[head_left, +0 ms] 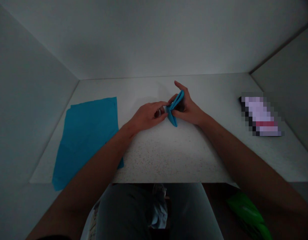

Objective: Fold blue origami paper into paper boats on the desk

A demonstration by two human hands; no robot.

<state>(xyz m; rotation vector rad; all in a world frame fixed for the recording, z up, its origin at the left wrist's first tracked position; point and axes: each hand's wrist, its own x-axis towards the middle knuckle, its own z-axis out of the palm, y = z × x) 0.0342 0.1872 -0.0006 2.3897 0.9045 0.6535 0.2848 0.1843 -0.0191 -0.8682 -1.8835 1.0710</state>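
Note:
A small piece of folded blue paper point(178, 99) is held up between both hands over the middle of the white table. My left hand point(149, 116) pinches its left side with thumb and fingertips. From the right, my right hand point(189, 108) grips the same paper between thumb and fingers, with one finger stretched up and away. The paper has a narrow folded part pointing up to the right and another pointing down. Its inner folds are partly hidden by my fingers.
Blue paper sheets point(88, 133) lie at the left, partly under my left forearm and overhanging the front edge. On the right lies a phone-like object point(261, 116), blurred out. White walls point(154, 40) enclose the table point(154, 160). Something green point(247, 211) is below, right of my legs.

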